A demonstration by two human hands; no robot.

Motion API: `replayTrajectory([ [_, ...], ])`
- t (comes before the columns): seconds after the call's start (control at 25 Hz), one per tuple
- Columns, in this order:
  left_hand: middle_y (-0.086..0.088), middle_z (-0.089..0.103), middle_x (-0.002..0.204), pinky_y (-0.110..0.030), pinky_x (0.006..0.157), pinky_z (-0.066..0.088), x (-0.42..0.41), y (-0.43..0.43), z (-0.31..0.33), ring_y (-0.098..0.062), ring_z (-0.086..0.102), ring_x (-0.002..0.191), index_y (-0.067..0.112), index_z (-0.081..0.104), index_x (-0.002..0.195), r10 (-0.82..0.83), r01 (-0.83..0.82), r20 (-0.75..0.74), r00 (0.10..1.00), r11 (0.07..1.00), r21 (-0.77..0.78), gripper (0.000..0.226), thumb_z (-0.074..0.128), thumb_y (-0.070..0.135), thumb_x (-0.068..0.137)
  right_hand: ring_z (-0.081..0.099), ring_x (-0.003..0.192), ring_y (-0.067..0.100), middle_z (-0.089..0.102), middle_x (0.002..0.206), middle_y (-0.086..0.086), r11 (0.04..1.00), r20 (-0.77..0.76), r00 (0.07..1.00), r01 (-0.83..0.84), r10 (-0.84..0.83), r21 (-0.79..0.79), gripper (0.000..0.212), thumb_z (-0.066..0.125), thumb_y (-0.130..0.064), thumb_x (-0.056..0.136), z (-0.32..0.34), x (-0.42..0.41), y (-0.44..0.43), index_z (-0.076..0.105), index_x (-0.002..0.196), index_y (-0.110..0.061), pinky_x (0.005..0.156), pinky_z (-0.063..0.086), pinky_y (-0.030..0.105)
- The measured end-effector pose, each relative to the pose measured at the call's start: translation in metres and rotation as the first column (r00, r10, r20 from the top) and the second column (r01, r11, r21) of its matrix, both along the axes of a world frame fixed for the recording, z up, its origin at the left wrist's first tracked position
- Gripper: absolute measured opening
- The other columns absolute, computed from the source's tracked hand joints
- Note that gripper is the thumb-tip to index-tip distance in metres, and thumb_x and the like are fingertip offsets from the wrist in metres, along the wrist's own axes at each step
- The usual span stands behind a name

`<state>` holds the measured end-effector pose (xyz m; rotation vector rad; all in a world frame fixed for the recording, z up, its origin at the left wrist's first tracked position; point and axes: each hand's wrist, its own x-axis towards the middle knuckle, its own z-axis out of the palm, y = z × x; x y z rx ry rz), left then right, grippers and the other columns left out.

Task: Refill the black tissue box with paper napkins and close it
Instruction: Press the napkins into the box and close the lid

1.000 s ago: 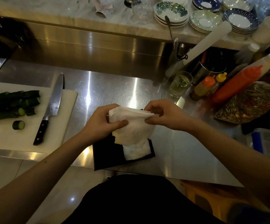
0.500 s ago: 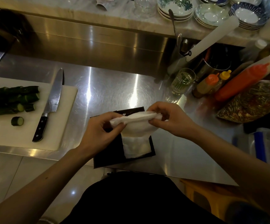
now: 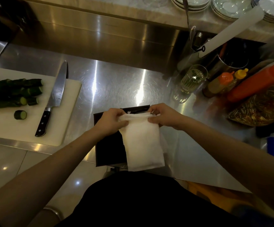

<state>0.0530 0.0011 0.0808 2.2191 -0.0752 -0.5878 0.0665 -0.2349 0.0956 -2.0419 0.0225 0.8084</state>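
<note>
A stack of white paper napkins (image 3: pixel 142 145) is held up by its top edge above the black tissue box (image 3: pixel 110 149), which lies open at the near edge of the steel worktop (image 3: pixel 116 82), roughly midway along it and partly overhanging that edge; the left hand (image 3: pixel 111 122) is closed on the stack's upper left corner, thumb in front and fingers behind, while the right hand (image 3: pixel 163 116) is pinched shut on the upper right corner; the stack hangs down towards the person, its lower end covering the right part of the box and reaching past the near edge of the worktop; the box's far rim is seen just behind the two hands, and whether napkins already lie inside it cannot be told; a white cutting board (image 3: pixel 5 122) is set at the left end of the worktop, against the near edge, with dark green cucumber pieces (image 3: pixel 13 93) piled on its left part and one short cut piece (image 3: pixel 20 115) lying apart nearer the person; a chef's knife (image 3: pixel 54 97) is laid on the right part of the board, blade pointing away; towards the far right corner a drinking glass (image 3: pixel 193 79) is stood near a group of squeeze bottles (image 3: pixel 254 84), and a clear bag of dried strands (image 3: pixel 262 107) is placed beside them at the right edge.
</note>
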Motion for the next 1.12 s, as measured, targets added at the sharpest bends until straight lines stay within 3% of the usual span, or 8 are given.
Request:
replayTrajectory([
  [0.12, 0.004, 0.069, 0.092, -0.014, 0.067, 0.041, 0.003, -0.008, -0.021, -0.013, 0.063, 0.086, 0.016, 0.067, 0.098, -0.049, 0.035, 0.198, 0.979, 0.997, 0.074, 0.016, 0.065, 0.017, 0.082, 0.062, 0.083, 0.021, 0.065, 0.092, 0.006, 0.967, 0.270, 0.951, -0.081, 0.148, -0.243, 0.016, 0.055, -0.007, 0.088, -0.027, 0.006, 0.011, 0.065, 0.099, -0.012, 0.070, 0.053, 0.034],
  [0.28, 0.003, 0.070, 0.099, -0.032, 0.076, 0.052, 0.003, -0.017, -0.036, -0.014, 0.063, 0.090, 0.018, 0.064, 0.106, -0.025, -0.001, 0.261, 0.965, 0.995, 0.099, 0.021, 0.060, 0.016, 0.085, 0.061, 0.083, 0.019, 0.066, 0.093, 0.001, 0.895, 0.394, 0.871, -0.106, 0.293, -0.433, 0.017, 0.049, -0.015, 0.091, -0.049, 0.001, 0.018, 0.060, 0.103, -0.020, 0.068, 0.051, 0.036],
  [0.44, 0.000, 0.067, 0.107, -0.032, 0.082, 0.051, 0.004, -0.018, -0.049, -0.016, 0.062, 0.096, 0.018, 0.060, 0.111, 0.043, -0.058, 0.282, 0.958, 0.997, 0.045, 0.027, 0.061, 0.014, 0.085, 0.058, 0.089, 0.020, 0.065, 0.098, 0.002, 0.910, 0.472, 0.841, -0.056, 0.265, -0.412, 0.016, 0.048, -0.015, 0.094, -0.057, 0.000, 0.017, 0.058, 0.107, -0.016, 0.069, 0.048, 0.036],
  [0.52, -0.003, 0.058, 0.119, -0.029, 0.091, 0.047, 0.000, -0.019, -0.052, -0.016, 0.056, 0.107, 0.019, 0.053, 0.124, 0.105, -0.115, 0.293, 0.950, 0.993, 0.017, 0.042, 0.064, 0.017, 0.084, 0.056, 0.094, 0.022, 0.062, 0.104, 0.003, 0.920, 0.478, 0.845, -0.043, 0.242, -0.390, 0.016, 0.049, -0.017, 0.094, -0.062, -0.002, 0.016, 0.056, 0.109, -0.016, 0.072, 0.050, 0.038],
  [0.6, -0.007, 0.048, 0.130, -0.028, 0.097, 0.038, -0.010, -0.021, -0.049, -0.019, 0.045, 0.118, 0.019, 0.046, 0.133, 0.126, -0.179, 0.394, 0.911, 0.979, 0.101, 0.057, 0.068, 0.022, 0.081, 0.054, 0.103, 0.024, 0.056, 0.117, 0.006, 0.920, 0.503, 0.836, -0.004, 0.218, -0.392, 0.028, 0.054, -0.019, 0.093, -0.064, -0.006, 0.016, 0.053, 0.120, -0.015, 0.076, 0.052, 0.039],
  [0.72, -0.011, 0.048, 0.136, -0.041, 0.099, 0.037, -0.035, -0.024, -0.044, -0.028, 0.044, 0.122, 0.016, 0.046, 0.133, -0.135, -0.079, 0.564, 0.815, 0.937, 0.340, 0.056, 0.063, 0.037, 0.084, 0.052, 0.115, 0.030, 0.052, 0.132, 0.014, 0.877, 0.638, 0.708, 0.055, 0.303, -0.478, 0.045, 0.060, -0.023, 0.089, -0.058, -0.023, 0.016, 0.049, 0.132, -0.010, 0.091, 0.048, 0.041],
  [0.84, -0.014, 0.040, 0.148, -0.046, 0.111, 0.028, -0.052, -0.023, -0.052, -0.031, 0.037, 0.136, 0.012, 0.039, 0.141, -0.396, 0.123, 0.435, 0.808, 0.837, 0.533, 0.067, 0.044, 0.056, 0.091, 0.050, 0.127, 0.032, 0.052, 0.138, 0.017, 0.828, 0.640, 0.595, -0.080, 0.486, -0.555, 0.052, 0.059, -0.032, 0.091, -0.057, -0.048, 0.016, 0.048, 0.135, -0.006, 0.106, 0.040, 0.043],
  [1.12, -0.020, 0.010, 0.159, -0.049, 0.118, 0.004, -0.042, -0.022, -0.063, -0.029, 0.002, 0.148, 0.003, 0.013, 0.151, -0.628, 0.331, 0.175, 0.758, 0.603, 0.726, 0.104, 0.015, 0.079, 0.082, 0.021, 0.147, 0.034, 0.025, 0.156, 0.025, 0.582, 0.336, 0.582, -0.306, 0.740, -0.753, 0.075, 0.029, -0.050, 0.093, -0.078, -0.055, 0.023, 0.026, 0.149, 0.001, 0.119, 0.008, 0.042],
])
